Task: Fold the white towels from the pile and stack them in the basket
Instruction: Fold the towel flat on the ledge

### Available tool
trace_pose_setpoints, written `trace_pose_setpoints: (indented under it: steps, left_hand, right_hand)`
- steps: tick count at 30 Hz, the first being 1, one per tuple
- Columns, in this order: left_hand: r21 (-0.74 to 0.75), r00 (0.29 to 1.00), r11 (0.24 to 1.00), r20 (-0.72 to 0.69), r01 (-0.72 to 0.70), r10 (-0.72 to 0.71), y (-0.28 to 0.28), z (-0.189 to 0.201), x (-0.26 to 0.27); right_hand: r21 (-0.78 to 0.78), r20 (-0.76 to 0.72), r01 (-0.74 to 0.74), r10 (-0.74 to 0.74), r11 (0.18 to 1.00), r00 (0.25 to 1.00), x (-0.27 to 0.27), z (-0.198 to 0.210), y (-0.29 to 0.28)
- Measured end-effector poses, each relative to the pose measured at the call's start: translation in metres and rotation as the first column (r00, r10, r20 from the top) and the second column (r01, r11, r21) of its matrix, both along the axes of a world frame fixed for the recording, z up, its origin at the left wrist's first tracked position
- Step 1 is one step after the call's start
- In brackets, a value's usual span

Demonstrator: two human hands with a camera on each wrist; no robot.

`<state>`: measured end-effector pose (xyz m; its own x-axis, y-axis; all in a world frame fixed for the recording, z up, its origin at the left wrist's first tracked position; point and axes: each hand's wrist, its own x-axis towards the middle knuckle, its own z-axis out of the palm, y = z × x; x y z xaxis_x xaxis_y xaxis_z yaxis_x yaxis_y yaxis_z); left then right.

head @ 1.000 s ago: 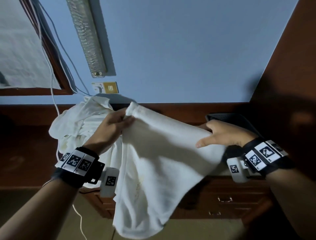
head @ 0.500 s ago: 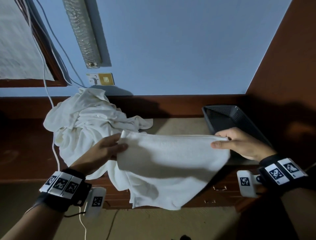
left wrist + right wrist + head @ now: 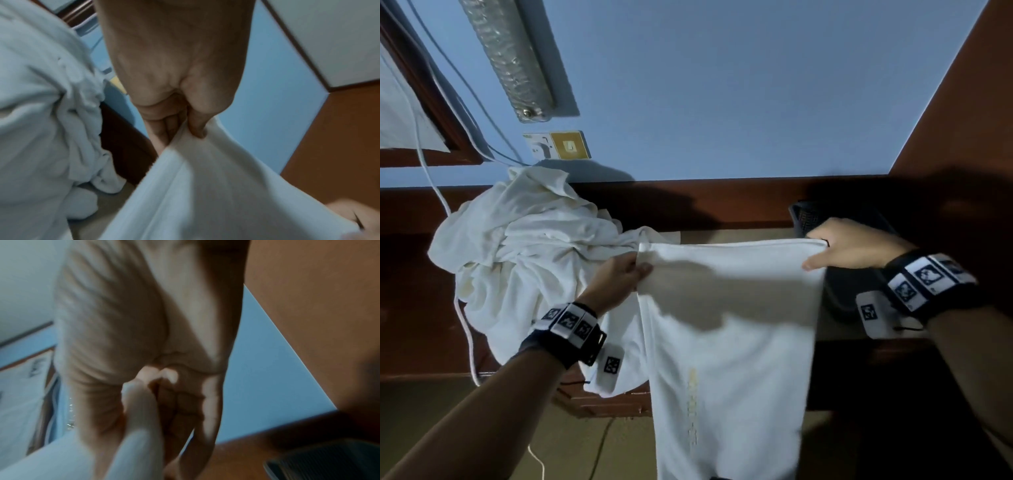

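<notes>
A white towel hangs flat in front of me, its top edge stretched level between both hands. My left hand pinches the top left corner; the left wrist view shows the thumb and fingers clamped on the cloth. My right hand pinches the top right corner, and the cloth shows between its fingers in the right wrist view. The crumpled pile of white towels lies on the wooden dresser at the left. The dark basket stands at the right, mostly hidden behind my right hand.
The wooden dresser top runs along a blue wall. A brown wooden panel rises at the right beside the basket. White cables hang down at the left near a wall socket.
The towel's top edge has come down from chest height, and my hands have spread apart. The cloth now hangs straight and long instead of bunched.
</notes>
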<state>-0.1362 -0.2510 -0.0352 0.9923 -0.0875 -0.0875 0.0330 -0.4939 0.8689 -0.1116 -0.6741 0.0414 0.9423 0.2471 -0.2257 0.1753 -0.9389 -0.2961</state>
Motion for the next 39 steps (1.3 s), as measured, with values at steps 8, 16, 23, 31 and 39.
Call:
trace_pose_setpoints:
  steps: [8, 16, 23, 31, 39]
  left_hand:
    - [0.183, 0.993, 0.979, -0.058, -0.091, 0.103, -0.033, -0.046, 0.193]
    - [-0.037, 0.85, 0.916, -0.388, -0.401, 0.356, -0.049, -0.162, 0.344]
    - [-0.014, 0.757, 0.867, -0.494, -0.498, 0.427, -0.056, -0.242, 0.368]
    - [0.419, 0.957, 0.87, -0.232, 0.261, -0.175, -0.11, -0.247, 0.287]
    - [0.67, 0.952, 0.678, -0.179, 0.303, -0.248, -0.087, -0.326, 0.227]
  right_hand:
    - [0.322, 0.092, 0.311, -0.357, 0.894, 0.93, 0.18, -0.115, -0.005]
    - [0.51, -0.199, 0.559, -0.542, 0.654, 0.816, 0.326, -0.234, 0.002]
    - [0.348, -0.323, 0.607, -0.516, 0.715, 0.793, 0.367, -0.322, 0.004]
    - [-0.017, -0.207, -0.128, 0.122, 0.992, 0.971, 0.28, -0.335, 0.054]
    - [-0.201, -0.218, -0.146, 0.101, 0.969, 0.971, 0.245, -0.376, 0.024]
